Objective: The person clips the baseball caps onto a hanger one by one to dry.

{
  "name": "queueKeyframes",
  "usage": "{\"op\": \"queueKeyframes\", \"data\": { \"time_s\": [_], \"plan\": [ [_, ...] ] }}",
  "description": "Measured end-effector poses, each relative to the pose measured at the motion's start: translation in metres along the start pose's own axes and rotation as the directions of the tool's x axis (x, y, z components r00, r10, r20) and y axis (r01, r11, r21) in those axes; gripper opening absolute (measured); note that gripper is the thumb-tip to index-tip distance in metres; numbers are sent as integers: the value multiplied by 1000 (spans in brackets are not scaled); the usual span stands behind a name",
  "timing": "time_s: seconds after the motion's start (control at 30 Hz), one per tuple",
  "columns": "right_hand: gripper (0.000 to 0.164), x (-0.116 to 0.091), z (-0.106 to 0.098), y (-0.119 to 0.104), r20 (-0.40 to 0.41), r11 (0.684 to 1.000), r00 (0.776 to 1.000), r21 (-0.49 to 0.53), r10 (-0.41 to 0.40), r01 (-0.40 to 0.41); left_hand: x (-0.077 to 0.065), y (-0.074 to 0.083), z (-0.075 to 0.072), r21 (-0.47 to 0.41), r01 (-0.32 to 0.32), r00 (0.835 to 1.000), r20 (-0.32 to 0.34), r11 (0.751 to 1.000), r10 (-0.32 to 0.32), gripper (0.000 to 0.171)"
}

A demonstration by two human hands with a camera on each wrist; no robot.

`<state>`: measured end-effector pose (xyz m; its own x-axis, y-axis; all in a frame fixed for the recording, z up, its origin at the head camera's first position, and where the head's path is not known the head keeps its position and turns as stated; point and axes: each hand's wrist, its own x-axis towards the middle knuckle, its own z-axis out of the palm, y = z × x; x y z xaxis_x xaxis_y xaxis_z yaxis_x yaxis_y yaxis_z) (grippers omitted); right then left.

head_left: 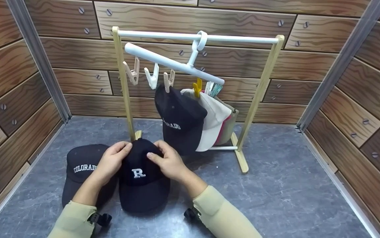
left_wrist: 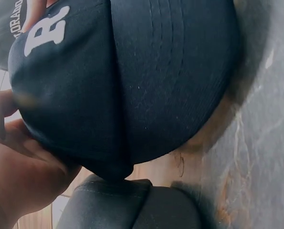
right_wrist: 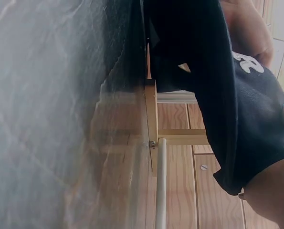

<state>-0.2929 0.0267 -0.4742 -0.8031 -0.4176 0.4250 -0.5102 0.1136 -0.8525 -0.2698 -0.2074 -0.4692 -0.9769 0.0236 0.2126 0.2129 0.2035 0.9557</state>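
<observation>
A dark navy baseball cap with a white letter R is held between both hands, its brim toward the person. My left hand grips the crown's left side, thumb near the top. On the other side my right hand pinches the crown, thumb on the front and fingers behind. In the left wrist view the left hand shows at the crown's edge. The right wrist view has the cap's brim seen edge-on above the table. A black COLORADO cap lies just left, partly behind the left forearm.
A wooden rack with a white top bar stands behind. From it hangs a tilted white clip hanger. Its clips hold a black cap, a white cap and a beige one. Two left clips hold nothing.
</observation>
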Motion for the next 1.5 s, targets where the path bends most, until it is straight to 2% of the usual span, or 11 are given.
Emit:
{"op": "queueKeyframes", "data": {
  "time_s": [0.1,0.33,0.53,0.87,1.1,1.5],
  "plan": [
    [19,0,-1,-1,-2,1000,1000,-27,9,-9,0,1,0,-33,-4,1000,0,999,4,27],
    [17,1,-3,1,-28,998,1000,-63,-13,11,-3,7,1,-94,-64,998,-27,994,62,22],
    [17,2,-4,0,-42,997,999,-78,-6,2,-4,10,0,-152,-70,997,-21,986,68,24],
    [17,1,-4,-5,-46,999,999,-32,28,-29,-4,12,-1,-220,-77,997,-8,972,77,24],
    [17,1,-3,-10,-30,999,999,35,19,-18,-5,17,-1,-177,-96,995,-45,980,89,20],
    [17,0,-5,-22,-58,999,998,46,-3,5,-5,24,0,-94,-164,982,-106,982,153,17]
  ]
}}
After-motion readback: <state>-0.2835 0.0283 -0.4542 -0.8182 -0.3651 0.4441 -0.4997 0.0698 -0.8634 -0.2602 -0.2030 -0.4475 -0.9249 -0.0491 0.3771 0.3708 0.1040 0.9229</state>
